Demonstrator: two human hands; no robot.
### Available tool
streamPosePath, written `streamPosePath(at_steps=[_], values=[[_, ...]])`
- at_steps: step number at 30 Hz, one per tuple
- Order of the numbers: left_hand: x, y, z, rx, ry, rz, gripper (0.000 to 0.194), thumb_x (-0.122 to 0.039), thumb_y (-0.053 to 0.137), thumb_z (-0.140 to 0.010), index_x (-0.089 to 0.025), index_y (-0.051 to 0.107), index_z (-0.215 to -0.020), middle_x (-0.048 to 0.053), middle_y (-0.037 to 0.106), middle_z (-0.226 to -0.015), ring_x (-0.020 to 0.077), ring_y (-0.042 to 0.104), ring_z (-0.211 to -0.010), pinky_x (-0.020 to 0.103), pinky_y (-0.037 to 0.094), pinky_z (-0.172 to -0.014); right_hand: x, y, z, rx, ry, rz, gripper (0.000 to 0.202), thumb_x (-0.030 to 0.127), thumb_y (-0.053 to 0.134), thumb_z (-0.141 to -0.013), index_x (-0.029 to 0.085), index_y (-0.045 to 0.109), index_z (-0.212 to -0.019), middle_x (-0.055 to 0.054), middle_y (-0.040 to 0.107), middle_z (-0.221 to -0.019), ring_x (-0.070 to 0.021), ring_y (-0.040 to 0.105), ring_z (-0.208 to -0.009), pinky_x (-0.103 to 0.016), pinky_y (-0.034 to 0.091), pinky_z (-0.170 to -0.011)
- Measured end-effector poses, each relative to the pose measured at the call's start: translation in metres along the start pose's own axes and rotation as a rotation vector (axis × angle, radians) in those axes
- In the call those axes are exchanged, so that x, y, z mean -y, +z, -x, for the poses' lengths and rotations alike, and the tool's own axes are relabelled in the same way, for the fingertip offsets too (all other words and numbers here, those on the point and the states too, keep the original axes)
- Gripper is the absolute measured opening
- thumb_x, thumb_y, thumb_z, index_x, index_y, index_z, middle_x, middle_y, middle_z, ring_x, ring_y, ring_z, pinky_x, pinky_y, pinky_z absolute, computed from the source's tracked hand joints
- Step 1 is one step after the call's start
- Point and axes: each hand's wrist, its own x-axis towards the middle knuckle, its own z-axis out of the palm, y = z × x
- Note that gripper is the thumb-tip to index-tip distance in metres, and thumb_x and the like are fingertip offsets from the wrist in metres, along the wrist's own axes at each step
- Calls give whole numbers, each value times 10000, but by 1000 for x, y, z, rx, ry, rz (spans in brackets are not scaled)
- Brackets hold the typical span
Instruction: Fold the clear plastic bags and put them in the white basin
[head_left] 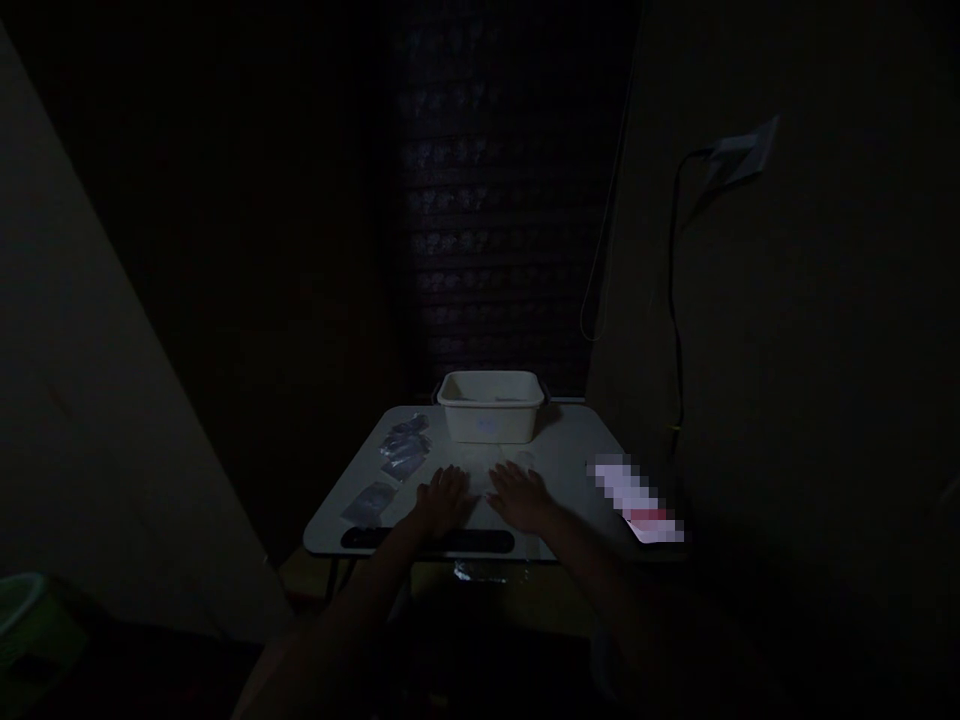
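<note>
My left hand (444,497) lies palm down near the middle of a small white table (570,500), its fingers pointing forward. Beside it, to the right, my right hand (519,492) is also palm down with its fingers spread. Faint clear film (480,478) seems to lie between and under the hands, hard to make out in the dim light. A white plastic bin (491,424) stands beyond both hands. Several clear packets (405,450) overlap at the table's left side, and another packet (369,502) lies nearer to me.
A lit phone-like screen (634,500), partly blurred, is at the table's right edge. A dark slot (480,541) runs along the front edge. Shiny film (480,573) hangs below that edge. A cable (674,290) runs down the right wall; a green container (34,620) is at lower left.
</note>
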Motion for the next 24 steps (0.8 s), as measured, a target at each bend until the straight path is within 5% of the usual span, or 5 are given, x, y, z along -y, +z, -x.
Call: streamPosePath(at_steps=[3,9,24], values=[[-7,3,8,76,80,-45,454,-397,180,-754,-206,218,-1164,83,145,-1249,273,38,-1120,502,114,-814,7,5,-4,67,47,-4,580,508,42,-712,193,167,-1183,-49,116,-1259,-215,17,-1126,-466,32,-841],[-7,10,12,32,58,-24,564,-492,142,-724,-167,167,-1183,97,122,-1251,263,17,-1122,493,71,-829,8,6,-7,145,127,7,632,543,8,-688,186,155,-1188,-51,81,-1264,-217,-30,-1125,-472,-9,-838],[-12,6,13,40,87,-17,597,-515,129,-713,-145,173,-1180,111,148,-1243,260,43,-1121,484,101,-829,7,4,-8,90,125,13,564,530,75,-705,235,204,-1168,-65,121,-1257,-231,15,-1125,-470,50,-828]])
